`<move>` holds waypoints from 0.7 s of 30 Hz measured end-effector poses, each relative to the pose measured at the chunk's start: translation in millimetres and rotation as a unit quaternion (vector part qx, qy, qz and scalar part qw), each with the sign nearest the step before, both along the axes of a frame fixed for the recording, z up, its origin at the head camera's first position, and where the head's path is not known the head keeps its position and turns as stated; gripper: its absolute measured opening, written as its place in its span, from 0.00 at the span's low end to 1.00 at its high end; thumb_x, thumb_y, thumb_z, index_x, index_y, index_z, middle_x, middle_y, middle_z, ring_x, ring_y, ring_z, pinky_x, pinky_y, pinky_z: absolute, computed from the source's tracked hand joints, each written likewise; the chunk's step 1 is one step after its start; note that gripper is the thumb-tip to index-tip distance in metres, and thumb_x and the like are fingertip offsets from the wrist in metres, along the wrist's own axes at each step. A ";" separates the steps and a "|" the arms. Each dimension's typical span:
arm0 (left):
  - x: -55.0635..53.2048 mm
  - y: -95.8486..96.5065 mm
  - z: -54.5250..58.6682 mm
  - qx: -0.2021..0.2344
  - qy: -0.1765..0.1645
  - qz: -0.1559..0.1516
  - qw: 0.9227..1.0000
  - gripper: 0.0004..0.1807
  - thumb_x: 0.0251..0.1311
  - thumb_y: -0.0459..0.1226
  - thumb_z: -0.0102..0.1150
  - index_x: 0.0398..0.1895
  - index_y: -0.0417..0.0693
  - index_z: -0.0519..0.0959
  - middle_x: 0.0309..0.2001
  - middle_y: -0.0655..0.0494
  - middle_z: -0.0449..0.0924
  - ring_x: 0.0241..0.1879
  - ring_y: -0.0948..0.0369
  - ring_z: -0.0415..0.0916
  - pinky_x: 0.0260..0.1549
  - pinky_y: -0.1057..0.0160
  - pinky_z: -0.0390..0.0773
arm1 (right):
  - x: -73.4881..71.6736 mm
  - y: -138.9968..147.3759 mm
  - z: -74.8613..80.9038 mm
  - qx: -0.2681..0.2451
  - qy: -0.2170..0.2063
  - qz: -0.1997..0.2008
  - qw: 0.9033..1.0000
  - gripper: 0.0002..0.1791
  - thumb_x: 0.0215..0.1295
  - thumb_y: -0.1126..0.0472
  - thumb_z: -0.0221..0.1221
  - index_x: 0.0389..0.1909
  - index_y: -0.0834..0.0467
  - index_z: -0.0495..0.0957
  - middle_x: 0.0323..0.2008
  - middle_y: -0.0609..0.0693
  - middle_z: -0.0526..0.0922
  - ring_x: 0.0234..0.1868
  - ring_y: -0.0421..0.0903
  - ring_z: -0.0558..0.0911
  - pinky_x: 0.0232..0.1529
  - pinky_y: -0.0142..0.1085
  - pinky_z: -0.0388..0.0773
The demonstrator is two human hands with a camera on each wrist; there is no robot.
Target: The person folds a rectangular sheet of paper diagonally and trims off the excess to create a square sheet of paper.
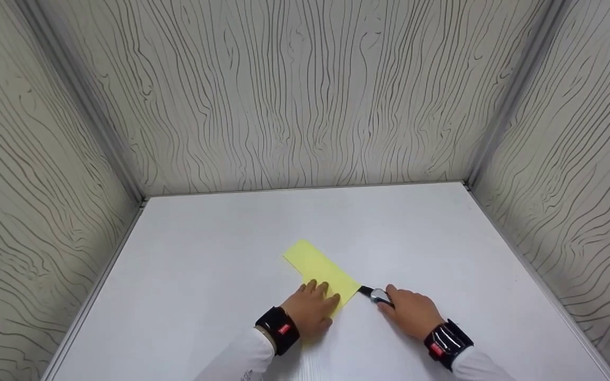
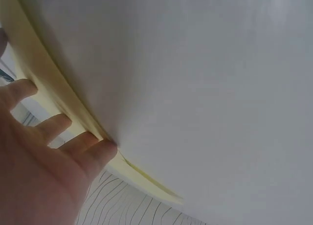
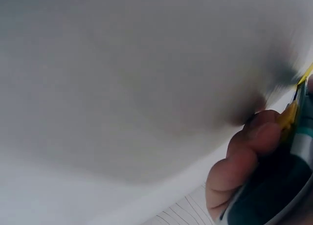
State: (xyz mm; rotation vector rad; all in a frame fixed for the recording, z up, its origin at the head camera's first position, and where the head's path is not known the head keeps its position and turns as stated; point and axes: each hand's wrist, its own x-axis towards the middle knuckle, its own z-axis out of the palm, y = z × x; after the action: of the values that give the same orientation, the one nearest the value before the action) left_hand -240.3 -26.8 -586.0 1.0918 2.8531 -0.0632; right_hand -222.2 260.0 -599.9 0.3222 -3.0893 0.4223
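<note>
A sheet of yellow paper, roughly L-shaped as it shows, lies at an angle on the white table. My left hand rests on its near part with the fingers spread, hiding some of it. In the left wrist view, the left hand touches the paper near its edge. My right hand grips a small black and silver stapler, whose dark tip meets the paper's right corner. From the right wrist, curled fingers surround the stapler's dark body; its far side is cut off.
The white table runs back to a wood-grain patterned panel. Similar panels stand at the left and right, with grey metal posts in the corners. Both wrists wear black bands.
</note>
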 end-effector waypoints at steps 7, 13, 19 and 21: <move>0.4 -0.7 -0.6 -0.004 0.009 -0.008 1.000 0.30 0.77 0.50 0.57 0.81 0.61 0.71 0.78 0.45 0.71 0.77 0.43 0.70 0.75 0.46 0.74 | -2.9 9.9 1.2 -0.001 0.005 0.017 1.000 0.14 0.76 0.45 0.66 0.38 0.48 0.74 0.24 0.40 0.69 0.25 0.40 0.69 0.27 0.37 0.66; 0.3 -1.7 -3.3 -0.008 0.001 -0.013 1.000 0.31 0.79 0.49 0.53 0.82 0.62 0.69 0.80 0.44 0.68 0.79 0.42 0.68 0.77 0.46 0.71 | -3.6 15.4 1.9 0.010 0.004 0.023 1.000 0.14 0.75 0.43 0.65 0.41 0.48 0.77 0.25 0.40 0.71 0.26 0.40 0.70 0.29 0.38 0.69; 1.2 -3.2 -2.6 -0.001 0.003 -0.019 1.000 0.31 0.77 0.48 0.55 0.81 0.62 0.70 0.79 0.45 0.70 0.78 0.42 0.69 0.76 0.45 0.72 | -5.2 15.4 -1.5 0.012 0.014 0.046 0.999 0.15 0.75 0.42 0.65 0.41 0.48 0.76 0.25 0.39 0.72 0.25 0.40 0.70 0.28 0.38 0.68; 1.8 -4.2 -1.7 -0.002 0.005 -0.023 1.000 0.30 0.77 0.48 0.56 0.81 0.62 0.71 0.78 0.45 0.70 0.77 0.43 0.69 0.76 0.46 0.73 | -5.4 16.5 -2.1 0.008 0.017 0.054 0.998 0.15 0.75 0.42 0.66 0.41 0.48 0.75 0.26 0.39 0.72 0.25 0.40 0.70 0.28 0.38 0.68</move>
State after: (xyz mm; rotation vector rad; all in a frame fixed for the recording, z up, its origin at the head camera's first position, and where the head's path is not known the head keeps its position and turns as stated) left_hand -238.5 -31.0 -587.7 1.1593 2.8356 -0.0790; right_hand -227.6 276.5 -602.1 0.4925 -3.0533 0.3898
